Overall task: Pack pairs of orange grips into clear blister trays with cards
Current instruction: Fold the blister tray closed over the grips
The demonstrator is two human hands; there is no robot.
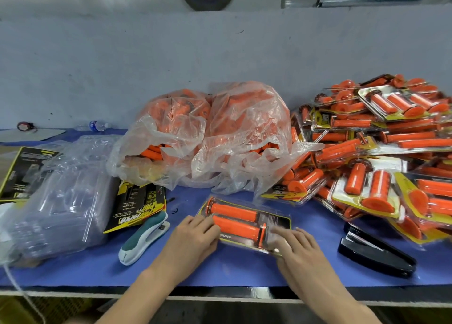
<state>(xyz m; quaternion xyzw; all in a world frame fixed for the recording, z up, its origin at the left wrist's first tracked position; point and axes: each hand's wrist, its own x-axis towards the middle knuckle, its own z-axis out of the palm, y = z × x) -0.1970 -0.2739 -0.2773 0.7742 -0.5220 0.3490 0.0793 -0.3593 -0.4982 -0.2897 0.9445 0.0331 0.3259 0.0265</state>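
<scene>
A clear blister tray (pixel 276 219) with a black and yellow card lies on the blue table in front of me. Two orange grips (pixel 233 212) lie side by side inside it. My left hand (pixel 195 238) rests on the tray's left end, its fingers touching the nearer grip. My right hand (pixel 297 244) presses flat on the tray's right end, fingers spread over the clear plastic. Two clear bags of loose orange grips (pixel 208 137) stand behind the tray.
A stack of empty clear trays (pixel 61 201) in plastic and printed cards (pixel 139 208) lie at the left. A teal and white stapler (pixel 144 238) lies beside my left hand, a black stapler (pixel 374 250) at the right. Packed trays (pixel 381 152) are heaped at the right.
</scene>
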